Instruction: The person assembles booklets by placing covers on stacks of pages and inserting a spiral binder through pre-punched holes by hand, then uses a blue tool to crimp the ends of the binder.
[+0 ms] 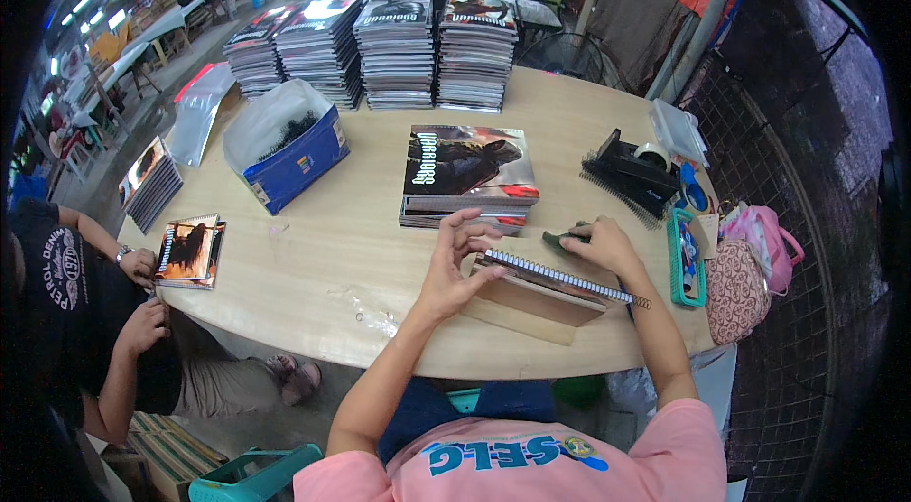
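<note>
A spiral notebook (550,291) stands on its long edge in front of me, its wire-coil spine facing up. The coil's loose end sticks out past the notebook at the right. My left hand (457,265) grips the notebook's left end, thumb against it and fingers curved above. Just behind the notebook, my right hand (605,244) is closed on a dark green hand tool (560,241); its exact kind is partly covered by the fingers. A flat tan board (522,320) lies beneath the notebook. Beyond my hands sits a short stack of notebooks (470,170) with picture covers.
Tall notebook stacks (397,56) line the far edge. A blue box (294,165) of black coils is at the left, a black tape dispenser (636,170) and teal basket (685,260) at the right. A co-worker's hand (140,265) is by notebooks at the left edge.
</note>
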`<state>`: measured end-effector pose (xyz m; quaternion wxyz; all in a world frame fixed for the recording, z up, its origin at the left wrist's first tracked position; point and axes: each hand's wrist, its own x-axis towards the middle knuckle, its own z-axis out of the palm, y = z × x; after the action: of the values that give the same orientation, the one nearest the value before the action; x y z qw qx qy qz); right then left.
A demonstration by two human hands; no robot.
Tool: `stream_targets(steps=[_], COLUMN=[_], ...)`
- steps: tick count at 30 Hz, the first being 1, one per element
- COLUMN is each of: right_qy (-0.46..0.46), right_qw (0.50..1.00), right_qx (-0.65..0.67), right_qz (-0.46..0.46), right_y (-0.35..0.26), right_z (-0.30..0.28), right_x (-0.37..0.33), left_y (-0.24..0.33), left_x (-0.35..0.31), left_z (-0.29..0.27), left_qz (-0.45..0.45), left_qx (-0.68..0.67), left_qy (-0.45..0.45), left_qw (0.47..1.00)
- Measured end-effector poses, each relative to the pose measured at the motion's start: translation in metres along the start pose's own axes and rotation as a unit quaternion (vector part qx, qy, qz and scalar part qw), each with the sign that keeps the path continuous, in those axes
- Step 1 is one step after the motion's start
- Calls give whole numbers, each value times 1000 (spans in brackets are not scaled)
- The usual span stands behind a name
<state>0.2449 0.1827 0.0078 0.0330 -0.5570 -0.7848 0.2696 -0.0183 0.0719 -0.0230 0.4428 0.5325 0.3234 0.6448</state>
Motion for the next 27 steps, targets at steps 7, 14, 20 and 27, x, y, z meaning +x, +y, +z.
stream_targets(steps=[7, 14, 20, 27], right_qy=[241, 514, 348, 264], right_qw=[944, 857, 842, 682], right_qx=[-160, 17, -230, -438], right_qz=[157, 30, -342, -523], right_y=[86, 108, -85, -158], right_z=[61, 46, -72, -62], right_x=[-94, -109, -102, -60], left_y=[4, 12, 11, 3], left_x=[0, 1, 1, 4], left_z=[8, 17, 13, 9], left_qz=[-43, -73, -86, -90], left_qx=[-54, -106, -103, -137], left_qy=[23, 43, 54, 35], left_qw=[997, 991, 990, 986])
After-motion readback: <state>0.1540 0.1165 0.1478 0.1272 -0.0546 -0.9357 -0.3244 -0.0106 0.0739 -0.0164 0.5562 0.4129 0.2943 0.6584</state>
